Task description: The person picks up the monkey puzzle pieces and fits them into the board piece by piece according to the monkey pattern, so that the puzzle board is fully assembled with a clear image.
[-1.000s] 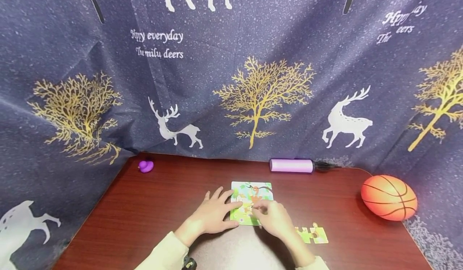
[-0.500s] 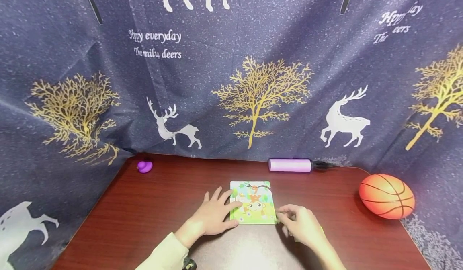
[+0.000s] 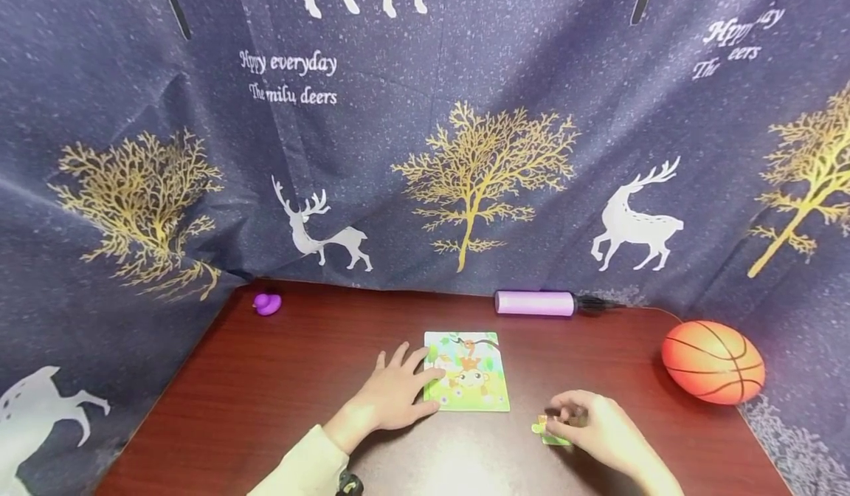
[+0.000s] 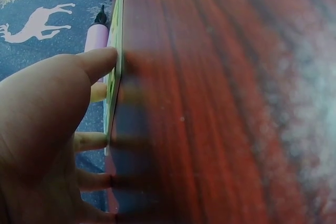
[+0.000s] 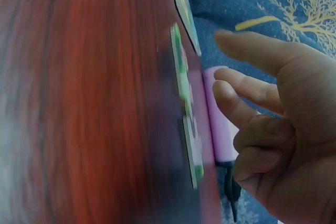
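Observation:
A square jigsaw puzzle (image 3: 474,396) with a monkey picture lies flat on the table. My left hand (image 3: 392,396) rests at its left side, fingers spread, with some fingertips on the picture. In the left wrist view the thumb (image 4: 100,62) touches the near edge of the puzzle (image 4: 118,35). To the right, my right hand (image 3: 600,429) hovers over loose jigsaw pieces (image 3: 555,439) and partly hides them. The right wrist view has a gap between the thumb and index finger of the hand (image 5: 294,114), which holds nothing; two joined pieces (image 5: 182,74) lie below it.
A purple rubber duck (image 3: 268,305) sits at the back left of the table (image 3: 319,333). A lilac hand pump (image 3: 535,303) lies along the back edge. At the right edge is an orange basketball (image 3: 713,362). A patterned cloth (image 3: 398,260) hangs behind.
My right hand has left the puzzle and travelled right to the loose pieces, uncovering the monkey's face. The left hand stays in place on the puzzle.

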The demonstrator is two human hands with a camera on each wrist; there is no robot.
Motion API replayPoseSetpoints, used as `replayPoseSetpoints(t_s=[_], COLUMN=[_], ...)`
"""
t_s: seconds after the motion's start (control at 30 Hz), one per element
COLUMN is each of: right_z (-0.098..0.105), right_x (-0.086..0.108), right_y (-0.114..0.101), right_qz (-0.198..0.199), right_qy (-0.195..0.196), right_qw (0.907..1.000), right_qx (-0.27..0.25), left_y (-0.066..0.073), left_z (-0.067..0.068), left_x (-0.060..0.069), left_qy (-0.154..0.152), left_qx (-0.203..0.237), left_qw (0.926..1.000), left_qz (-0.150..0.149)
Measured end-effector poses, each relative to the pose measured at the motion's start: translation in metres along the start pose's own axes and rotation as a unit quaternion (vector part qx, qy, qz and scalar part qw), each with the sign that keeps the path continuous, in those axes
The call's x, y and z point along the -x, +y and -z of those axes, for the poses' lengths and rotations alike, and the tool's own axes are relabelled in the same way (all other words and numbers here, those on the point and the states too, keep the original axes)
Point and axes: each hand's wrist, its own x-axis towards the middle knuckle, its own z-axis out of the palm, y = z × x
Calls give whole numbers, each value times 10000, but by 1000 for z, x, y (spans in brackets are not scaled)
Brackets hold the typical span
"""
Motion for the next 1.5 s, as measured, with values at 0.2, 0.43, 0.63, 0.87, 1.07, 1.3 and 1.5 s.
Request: replayPoseSetpoints(t_s=[0.2, 0.43, 0.63, 0.87, 1.07, 1.3, 1.5], right_z=[6, 4, 4, 4, 9, 10, 11], right_x=[6, 6, 3, 4, 7, 9, 9], right_y=[5, 9, 11, 14, 17, 19, 19], right_qz=[167, 66, 115, 305, 431, 536, 502], right_qy=[-191, -490, -582, -614, -688, -631, -598], right_qw=[9986, 9963, 9963, 9961, 9957, 9959, 9964], right_qx=[464, 701, 624, 551, 453, 354, 331], left_y=[0, 2, 3, 3, 4, 3, 0], left_z=[2, 2, 3, 3, 5, 3, 5], left_x=[-1, -2, -1, -1, -1, -2, -1], left_qy=[-30, -9, 31, 103, 11, -9, -109], left_qx=[16, 68, 109, 28, -47, -187, 53], left_qw=[10000, 9999, 9999, 9999, 10000, 9998, 9999], left_qz=[41, 93, 88, -2, -21, 3, -22])
